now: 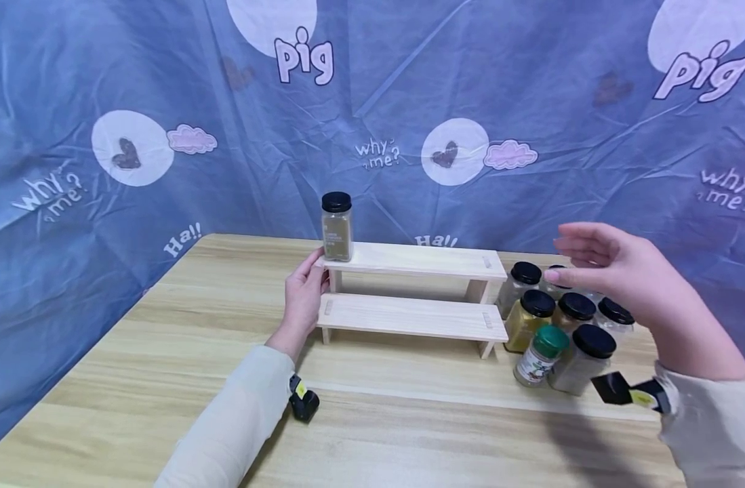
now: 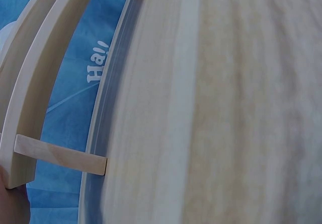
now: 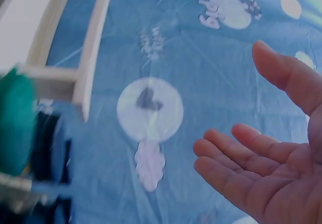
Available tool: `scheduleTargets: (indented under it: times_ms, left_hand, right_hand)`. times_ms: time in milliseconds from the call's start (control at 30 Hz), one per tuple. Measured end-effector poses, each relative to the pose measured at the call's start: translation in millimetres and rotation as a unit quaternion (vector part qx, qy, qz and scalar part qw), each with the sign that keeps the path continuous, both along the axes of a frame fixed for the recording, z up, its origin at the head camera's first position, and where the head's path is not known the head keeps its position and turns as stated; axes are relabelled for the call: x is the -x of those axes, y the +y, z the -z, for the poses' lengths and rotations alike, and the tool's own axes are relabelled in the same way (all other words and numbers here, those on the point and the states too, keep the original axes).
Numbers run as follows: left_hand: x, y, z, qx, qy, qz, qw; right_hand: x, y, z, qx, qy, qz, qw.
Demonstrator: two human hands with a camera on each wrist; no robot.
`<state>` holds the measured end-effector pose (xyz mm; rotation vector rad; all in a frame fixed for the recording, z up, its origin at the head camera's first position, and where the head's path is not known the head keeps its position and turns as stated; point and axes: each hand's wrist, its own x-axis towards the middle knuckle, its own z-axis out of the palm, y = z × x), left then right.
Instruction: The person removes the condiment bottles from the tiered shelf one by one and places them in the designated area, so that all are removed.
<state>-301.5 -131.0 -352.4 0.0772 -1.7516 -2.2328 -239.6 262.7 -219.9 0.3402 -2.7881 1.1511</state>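
Note:
A two-step wooden shelf rack stands on the table. My left hand holds its left end, thumb at the front and fingers behind, just below the upper step. In the left wrist view, only a bit of that hand shows, against the rack's end. On the upper step's left end stands a spice jar with a black lid and brownish contents. My right hand is raised above several jars at the right, holding nothing. Its thumb and fingers are spread apart in the right wrist view.
Right of the rack, black-lidded jars stand close together, among them a yellow-filled jar and a front jar. Beside the latter is a smaller green-capped bottle. A blue patterned cloth hangs behind the wood-grain table.

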Motion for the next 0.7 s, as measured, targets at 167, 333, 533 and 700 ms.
scheduleTargets:
  times_ms: [167,333,533,700]
  left_hand:
    - [0.4,-0.4,0.2,-0.004,0.006,0.003,1.0000]
    - [-0.1,0.0,-0.3,-0.004,0.008,0.004,0.9999]
    - [-1.1,0.9,-1.0,-0.005,0.003,0.003,1.0000]
    - [-1.3,0.6,-1.4,0.001,-0.001,0.000,1.0000]
  right_hand:
    - [9.7,-25,-12.2,0.043,-0.007,0.003,0.9990]
    - [21.4,-49,-16.8,0.124,-0.007,-0.010,0.9921]
    - [31.7,-78,-19.7,0.179,-0.003,-0.034,0.9832]
    - [37.9,-103,-19.5,0.208,-0.020,-0.058,0.9761]
